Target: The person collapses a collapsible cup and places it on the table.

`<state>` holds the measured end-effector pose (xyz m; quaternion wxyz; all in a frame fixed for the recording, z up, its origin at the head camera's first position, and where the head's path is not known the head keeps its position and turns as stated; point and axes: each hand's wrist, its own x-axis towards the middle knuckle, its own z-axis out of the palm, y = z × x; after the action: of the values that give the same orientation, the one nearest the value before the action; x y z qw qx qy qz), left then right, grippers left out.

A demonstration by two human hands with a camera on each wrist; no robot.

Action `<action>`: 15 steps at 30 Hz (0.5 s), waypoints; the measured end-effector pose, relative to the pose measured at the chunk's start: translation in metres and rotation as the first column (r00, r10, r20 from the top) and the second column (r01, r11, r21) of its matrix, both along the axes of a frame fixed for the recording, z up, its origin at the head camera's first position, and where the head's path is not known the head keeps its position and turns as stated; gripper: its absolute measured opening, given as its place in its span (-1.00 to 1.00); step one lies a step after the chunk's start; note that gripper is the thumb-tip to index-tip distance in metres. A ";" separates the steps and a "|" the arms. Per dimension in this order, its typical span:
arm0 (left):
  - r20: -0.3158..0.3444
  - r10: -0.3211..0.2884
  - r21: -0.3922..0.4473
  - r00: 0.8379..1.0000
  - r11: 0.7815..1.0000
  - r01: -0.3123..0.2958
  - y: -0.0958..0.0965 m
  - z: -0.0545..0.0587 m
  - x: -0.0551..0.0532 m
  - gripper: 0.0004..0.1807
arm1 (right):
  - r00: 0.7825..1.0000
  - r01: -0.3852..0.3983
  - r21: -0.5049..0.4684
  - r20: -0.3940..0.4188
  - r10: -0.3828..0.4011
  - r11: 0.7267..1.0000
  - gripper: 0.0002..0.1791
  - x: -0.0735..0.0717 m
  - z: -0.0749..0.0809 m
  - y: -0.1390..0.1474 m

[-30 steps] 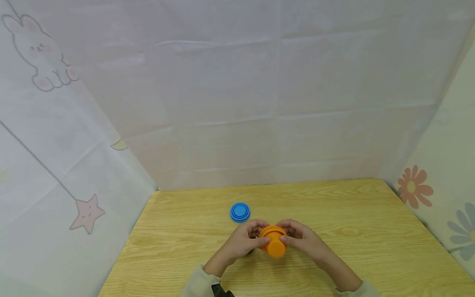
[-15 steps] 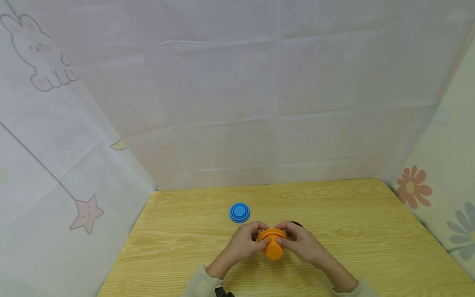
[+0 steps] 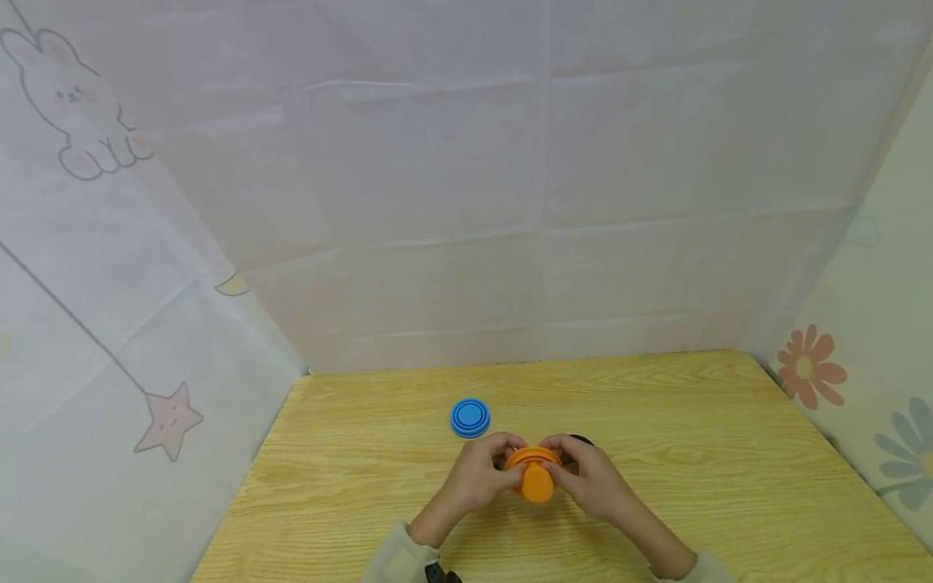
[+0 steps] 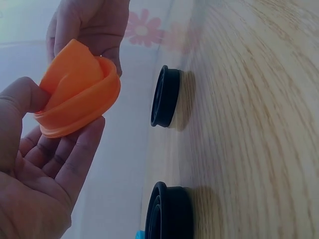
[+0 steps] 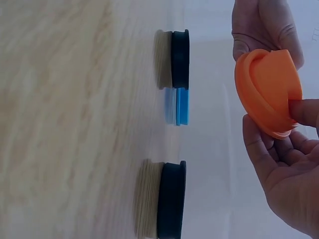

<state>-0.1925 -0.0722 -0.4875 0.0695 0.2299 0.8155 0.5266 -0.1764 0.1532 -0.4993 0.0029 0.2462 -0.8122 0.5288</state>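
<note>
Both hands hold an orange collapsible silicone cup (image 3: 538, 483) above the table, its narrow end turned toward me. My left hand (image 3: 477, 478) grips its left side, thumb on the wall and fingers under the rim. The right hand (image 3: 592, 479) grips the opposite side in the same way. In the left wrist view the orange cup (image 4: 75, 94) looks dented and partly folded near the left thumb. The right wrist view shows the right thumb pressing into the orange cup's wall (image 5: 271, 84). The cup's inside is hidden.
A flattened blue collapsible cup (image 3: 470, 417) lies on the wooden table (image 3: 364, 453) beyond the hands. Two black ring-shaped pieces, one near (image 4: 172, 214) and one farther (image 4: 166, 96), stand low on the table, mostly hidden by the hands in the head view.
The hands and orange cup have shifted slightly left. The cup's narrow end dipped, then rose a little. A black edge has come into sight beyond the right hand.
</note>
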 end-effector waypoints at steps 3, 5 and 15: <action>0.006 -0.008 0.005 1.000 1.000 0.008 -0.001 -0.001 -0.001 -0.73 | 0.997 0.011 0.017 -0.075 -0.009 1.000 -0.72 0.001 0.000 0.000; 0.014 -0.023 0.015 1.000 1.000 0.023 -0.002 -0.002 -0.002 -0.72 | 0.992 0.023 0.030 -0.125 -0.019 0.999 -0.72 0.000 -0.001 -0.001; 0.087 -0.112 0.076 0.990 0.991 0.106 -0.004 -0.003 -0.007 -0.61 | 0.975 0.064 0.037 -0.216 -0.055 0.997 -0.72 0.000 -0.003 0.000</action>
<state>-0.1992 -0.0761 -0.4908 0.1271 0.2522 0.7784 0.5606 -0.1762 0.1535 -0.5023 0.1010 0.2774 -0.8257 0.4808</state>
